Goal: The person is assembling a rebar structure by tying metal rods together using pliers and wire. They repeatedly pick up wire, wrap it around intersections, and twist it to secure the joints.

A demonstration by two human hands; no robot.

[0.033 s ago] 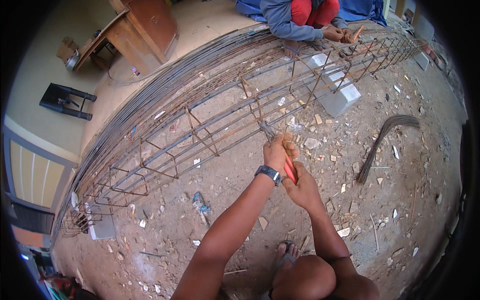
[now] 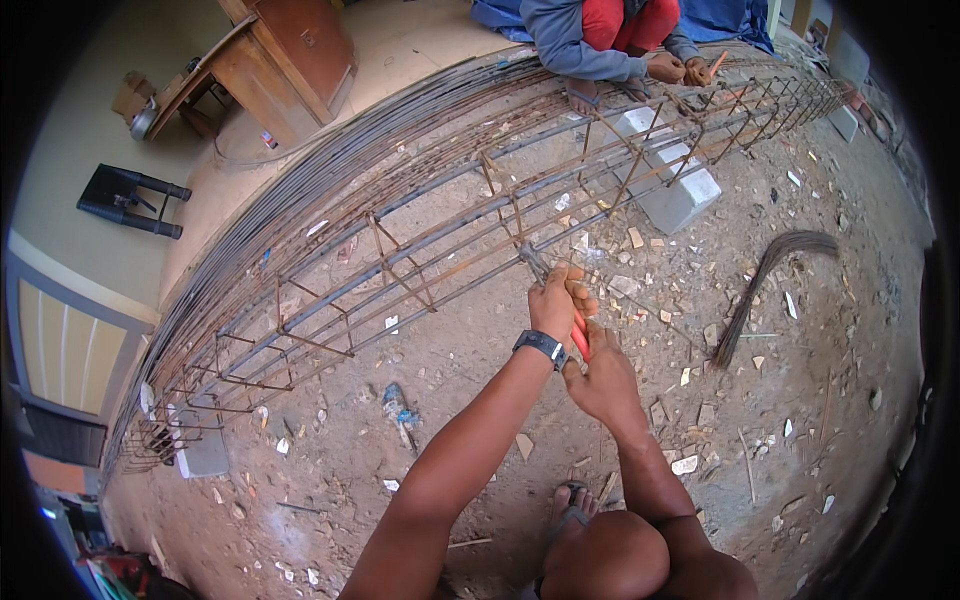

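Both my hands are on a pair of pincers with red handles (image 2: 580,337). Its metal jaws (image 2: 532,260) meet the near lower bar of a long rebar cage (image 2: 470,285), at a corner of a square stirrup. My left hand (image 2: 552,308) is closed round the upper part of the tool, just below the jaws. Lower down, my right hand (image 2: 606,382) grips the handle ends. What exactly sits in the jaws is too small to make out.
Concrete blocks (image 2: 685,205) prop up the cage. Loose long bars (image 2: 330,165) lie behind it. At right rests a bundle of thin tie wire (image 2: 760,285). Across the cage a person in a grey-blue sleeve (image 2: 560,50) squats, hands at the bars. Rubble chips dot the ground.
My right hand has shifted slightly and covers a bit more of the red handles. The jaws stay at the same corner of the cage.
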